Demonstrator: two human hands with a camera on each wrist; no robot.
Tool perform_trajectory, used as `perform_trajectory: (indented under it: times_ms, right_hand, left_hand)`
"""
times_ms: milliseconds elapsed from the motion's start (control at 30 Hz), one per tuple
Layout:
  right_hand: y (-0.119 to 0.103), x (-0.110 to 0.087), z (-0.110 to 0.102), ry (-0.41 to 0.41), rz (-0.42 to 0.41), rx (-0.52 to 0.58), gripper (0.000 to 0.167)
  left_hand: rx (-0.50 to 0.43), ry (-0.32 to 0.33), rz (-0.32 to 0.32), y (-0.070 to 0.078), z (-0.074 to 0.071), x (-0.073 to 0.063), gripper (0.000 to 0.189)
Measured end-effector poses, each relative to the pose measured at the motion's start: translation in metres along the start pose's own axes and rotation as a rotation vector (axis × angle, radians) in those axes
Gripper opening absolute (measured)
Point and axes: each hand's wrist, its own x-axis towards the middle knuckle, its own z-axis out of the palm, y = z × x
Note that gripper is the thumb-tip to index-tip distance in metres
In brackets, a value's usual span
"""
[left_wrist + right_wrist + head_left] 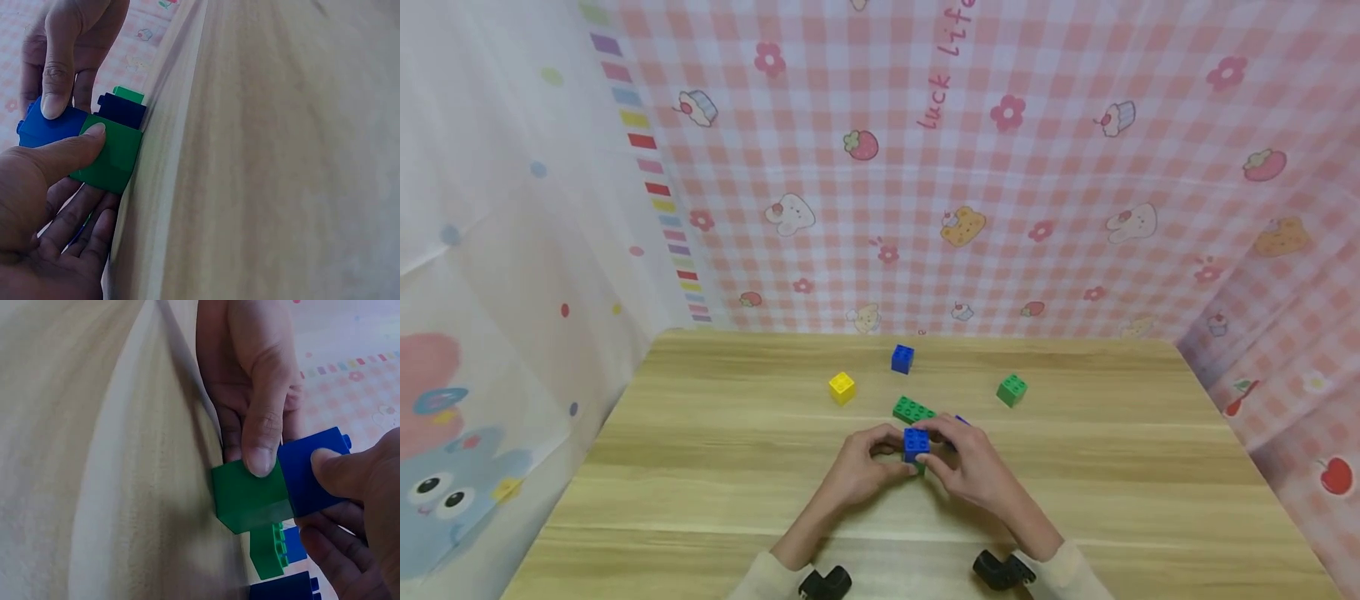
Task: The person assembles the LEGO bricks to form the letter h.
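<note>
Left hand (pixel 857 468): thumb and fingers curled in, pinching lower green block (pixel 112 156).
Right hand (pixel 970 458): fingers bent, gap only block-wide; pinches upper blue block (pixel 916 442) above it.
2-block stack: blue over green, between the hands, low in head view. Seated fully, or green touching wood? Cannot tell.
Step in hand (my reading): fitting blue onto green.
Next move: likely wants green steady, faces lined up, a straight push from the right hand, then release.
Tight side: long green block (pixel 913 409) just behind the hands; half-hidden blue block (pixel 280 587) close by the right fingers.
Farther back: yellow block (pixel 842 387), back blue block (pixel 902 359), right green block (pixel 1012 390), 3 spaced well apart.
Edges: table (pixel 700 467) back and 2 side edges well away; near edge outside head view.
Room: best sideways, left or right.
</note>
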Motion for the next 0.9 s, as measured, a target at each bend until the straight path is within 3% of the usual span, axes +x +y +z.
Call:
perform_trajectory:
  times_ms: [567, 900]
  right_hand:
    - [-0.0055, -0.0007, -0.0041, -0.031, 0.06, 0.001, 0.043]
    - [-0.0057, -0.0055, -0.0034, 0.009, 0.059, -0.029, 0.052]
  left_hand:
    - [0.014, -0.016, -0.029, 0.0003, -0.0019, 0.0, 0.028]
    - [0.041, -0.018, 0.005, 0.0021, -0.0033, 0.0012, 0.029]
